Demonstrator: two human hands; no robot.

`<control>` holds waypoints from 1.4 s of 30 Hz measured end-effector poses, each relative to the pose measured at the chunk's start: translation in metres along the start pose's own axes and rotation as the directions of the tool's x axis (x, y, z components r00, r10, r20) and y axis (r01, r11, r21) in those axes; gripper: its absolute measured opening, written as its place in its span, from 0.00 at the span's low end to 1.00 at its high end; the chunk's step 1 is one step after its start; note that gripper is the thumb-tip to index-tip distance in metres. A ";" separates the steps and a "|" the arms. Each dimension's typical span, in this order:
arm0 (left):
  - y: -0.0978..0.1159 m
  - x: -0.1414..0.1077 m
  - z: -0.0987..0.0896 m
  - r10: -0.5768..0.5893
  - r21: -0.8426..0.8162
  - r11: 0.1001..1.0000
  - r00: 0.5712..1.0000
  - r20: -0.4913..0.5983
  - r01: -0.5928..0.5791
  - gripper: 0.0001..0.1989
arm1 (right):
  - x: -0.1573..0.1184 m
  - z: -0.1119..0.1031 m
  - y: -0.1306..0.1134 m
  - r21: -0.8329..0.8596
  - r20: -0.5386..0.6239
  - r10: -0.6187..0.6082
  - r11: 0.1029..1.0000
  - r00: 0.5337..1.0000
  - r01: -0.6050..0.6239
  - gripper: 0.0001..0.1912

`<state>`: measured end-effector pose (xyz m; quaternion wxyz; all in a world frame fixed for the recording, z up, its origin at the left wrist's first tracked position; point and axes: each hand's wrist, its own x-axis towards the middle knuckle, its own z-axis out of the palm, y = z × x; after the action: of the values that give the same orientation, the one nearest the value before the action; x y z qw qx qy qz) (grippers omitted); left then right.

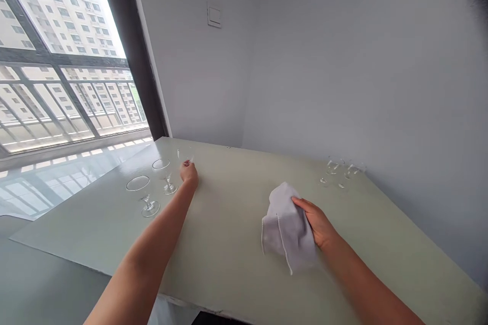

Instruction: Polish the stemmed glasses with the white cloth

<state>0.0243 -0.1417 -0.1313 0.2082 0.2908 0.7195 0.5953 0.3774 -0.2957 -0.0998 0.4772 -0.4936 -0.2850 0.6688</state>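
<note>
My left hand (188,171) reaches to the far left part of the table, its fingers closed around the lower part of a clear stemmed glass (186,154). The bowl shows above my fingers; the stem and foot are hidden behind the hand. Closer to me, on the left, two more stemmed glasses stand upright: one (168,185) beside my left wrist and one (149,207) nearer the front. Over the middle of the table my right hand (315,221) grips a pale lilac cloth (285,228), thumb on top, with the loose folds hanging down.
Toward the back right of the table (236,244) stand two clear glasses, one (331,165) left of the other (353,168). Grey walls (343,61) border the table behind. A large window (68,61) with railings outside is at the left.
</note>
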 end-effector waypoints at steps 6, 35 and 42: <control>0.004 -0.058 0.003 0.226 0.124 0.951 0.910 0.347 -0.283 0.04 | 0.010 0.007 -0.013 -0.035 -0.104 -0.239 0.971 0.966 0.236 0.11; 0.011 -0.153 -0.006 0.605 -0.102 0.405 0.183 0.775 -0.909 0.17 | 0.019 0.029 0.000 -0.378 0.587 -0.072 0.857 0.806 0.351 0.16; 0.030 -0.156 -0.018 0.112 -0.197 0.923 -0.259 0.959 -0.331 0.19 | 0.001 0.013 -0.040 -0.568 0.744 0.161 0.663 0.648 0.488 0.09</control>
<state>0.1339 -0.2547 -0.1058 0.5517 0.7818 0.2634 0.1225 0.3792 -0.2784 -0.0615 0.1438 -0.2917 -0.7427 0.5853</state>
